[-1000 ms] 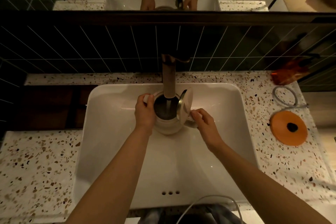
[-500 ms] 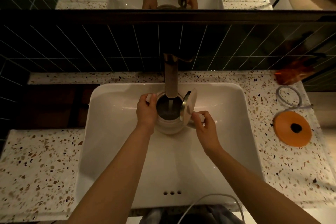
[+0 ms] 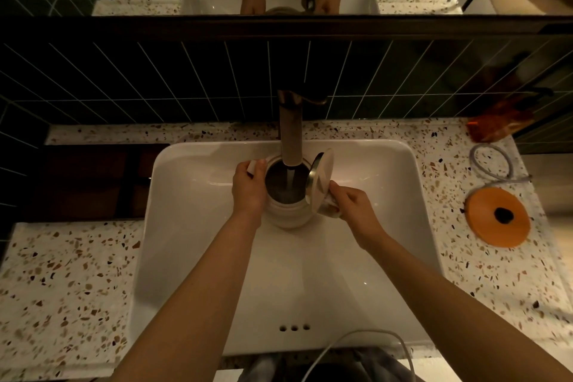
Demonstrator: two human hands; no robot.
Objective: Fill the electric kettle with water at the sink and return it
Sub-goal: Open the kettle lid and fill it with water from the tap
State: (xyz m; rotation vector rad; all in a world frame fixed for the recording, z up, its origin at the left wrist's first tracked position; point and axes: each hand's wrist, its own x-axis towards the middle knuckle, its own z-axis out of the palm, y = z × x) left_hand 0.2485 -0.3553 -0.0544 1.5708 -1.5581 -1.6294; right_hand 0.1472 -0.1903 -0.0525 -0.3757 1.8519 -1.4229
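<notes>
The left hand (image 3: 249,188) was wrapped around the left side of the kettle (image 3: 286,214), while the right hand (image 3: 353,206) gripped its handle on the right, just below the raised lid (image 3: 319,180). The kettle sat in the white sink (image 3: 192,226) under the tap (image 3: 290,130), water running into its open mouth. An orange base (image 3: 498,217) lay on the speckled counter (image 3: 62,288), well to the right.

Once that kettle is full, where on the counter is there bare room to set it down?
The counter left of the sink is bare. The right side is crowded: an orange base, its coiled cord and an orange packet by the tiles; a bare strip remains nearer the person.
</notes>
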